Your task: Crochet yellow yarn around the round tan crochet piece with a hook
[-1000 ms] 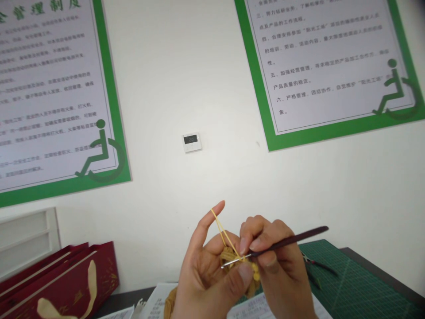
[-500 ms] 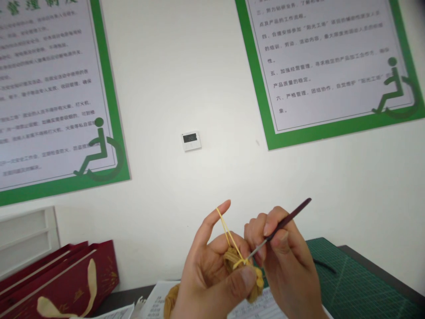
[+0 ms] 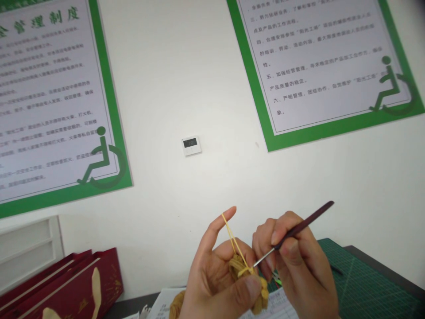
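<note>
My left hand (image 3: 219,274) pinches a mustard-coloured fabric ring (image 3: 237,266) with yellow crochet stitches (image 3: 264,288) along its edge. Over its raised index finger runs a strand of yellow yarn (image 3: 232,232), stretched down to the stitches. My right hand (image 3: 299,261) is closed around a crochet hook (image 3: 310,223) with a dark purple handle and a metal shaft. The hook's tip meets the yellow loop just above my left thumb. Part of the ring is hidden behind my left fingers. More mustard material (image 3: 177,305) shows beside my left wrist.
A green cutting mat (image 3: 361,279) covers the table at right, with a dark thin object (image 3: 336,269) on it. Printed papers (image 3: 279,305) lie below my hands. Dark red gift bags (image 3: 66,288) stand at left. Green-framed posters (image 3: 114,110) and a thermostat (image 3: 191,146) are on the wall.
The right hand and hook have shifted right, showing more of the metal shaft. The left hand sits slightly further right and lower in view, still pinching the ring. The camera view has tilted slightly.
</note>
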The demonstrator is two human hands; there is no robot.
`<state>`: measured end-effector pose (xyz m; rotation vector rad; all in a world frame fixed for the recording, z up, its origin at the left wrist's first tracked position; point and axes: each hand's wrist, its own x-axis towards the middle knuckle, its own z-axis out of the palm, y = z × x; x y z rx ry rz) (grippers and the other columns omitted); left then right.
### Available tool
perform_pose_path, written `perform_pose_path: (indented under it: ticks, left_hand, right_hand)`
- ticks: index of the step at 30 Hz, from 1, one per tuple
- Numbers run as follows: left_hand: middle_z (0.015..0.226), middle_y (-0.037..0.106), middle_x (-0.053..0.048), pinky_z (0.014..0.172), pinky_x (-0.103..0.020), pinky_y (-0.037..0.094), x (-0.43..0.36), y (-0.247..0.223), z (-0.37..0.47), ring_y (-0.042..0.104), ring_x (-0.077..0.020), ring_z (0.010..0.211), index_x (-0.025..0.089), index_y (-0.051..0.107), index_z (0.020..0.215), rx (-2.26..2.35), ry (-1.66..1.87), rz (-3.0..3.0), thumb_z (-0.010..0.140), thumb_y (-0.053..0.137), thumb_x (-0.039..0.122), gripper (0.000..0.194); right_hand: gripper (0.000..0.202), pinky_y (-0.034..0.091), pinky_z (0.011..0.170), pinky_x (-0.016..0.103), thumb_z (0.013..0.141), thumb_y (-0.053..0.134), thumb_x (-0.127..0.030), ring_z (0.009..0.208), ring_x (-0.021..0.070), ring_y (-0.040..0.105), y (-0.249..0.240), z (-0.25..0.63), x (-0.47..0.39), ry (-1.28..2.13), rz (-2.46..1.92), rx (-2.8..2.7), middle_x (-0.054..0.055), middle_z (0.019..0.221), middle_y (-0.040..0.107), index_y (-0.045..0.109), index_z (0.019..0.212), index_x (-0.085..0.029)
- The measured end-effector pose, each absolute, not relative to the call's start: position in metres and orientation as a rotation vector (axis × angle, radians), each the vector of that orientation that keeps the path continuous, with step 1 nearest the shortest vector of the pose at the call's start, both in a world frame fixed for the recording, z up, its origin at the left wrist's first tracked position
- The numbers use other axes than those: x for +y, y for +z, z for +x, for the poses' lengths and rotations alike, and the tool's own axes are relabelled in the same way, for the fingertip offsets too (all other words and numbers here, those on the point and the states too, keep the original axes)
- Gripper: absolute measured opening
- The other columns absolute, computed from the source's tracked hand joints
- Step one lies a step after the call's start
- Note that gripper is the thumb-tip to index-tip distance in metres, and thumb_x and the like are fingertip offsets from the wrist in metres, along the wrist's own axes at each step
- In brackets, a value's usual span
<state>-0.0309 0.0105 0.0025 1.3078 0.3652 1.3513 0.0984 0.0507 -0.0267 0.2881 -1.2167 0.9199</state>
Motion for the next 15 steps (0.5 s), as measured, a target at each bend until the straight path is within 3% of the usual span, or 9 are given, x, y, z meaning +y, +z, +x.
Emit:
perform_pose_path:
  ticks: [8,15]
  left_hand:
    - [0.082,0.070,-0.005,0.062,-0.030,0.044,0.010,0.003,-0.034,0.069,-0.0248,0.082,0.030,0.060,0.143,0.377,1.293,1.376,0.074,0.086,0.015,0.076]
    - [0.081,0.073,-0.003,0.060,-0.026,0.049,0.008,0.004,-0.026,0.071,-0.0208,0.076,0.027,0.065,0.133,0.436,1.465,1.403,0.074,0.089,0.018,0.065]
  right_hand:
    - [0.026,0.036,0.053,0.021,0.109,0.040,-0.038,0.055,0.0094,0.041,-0.025,0.099,0.051,1.170,0.336,-1.152,-0.005,0.068,0.046,0.056,0.092,-0.026]
    - [0.034,0.030,0.049,0.020,0.101,0.057,-0.044,0.049,0.0069,0.036,-0.014,0.097,0.047,1.378,0.072,-1.073,-0.007,0.060,0.045,0.053,0.076,-0.021]
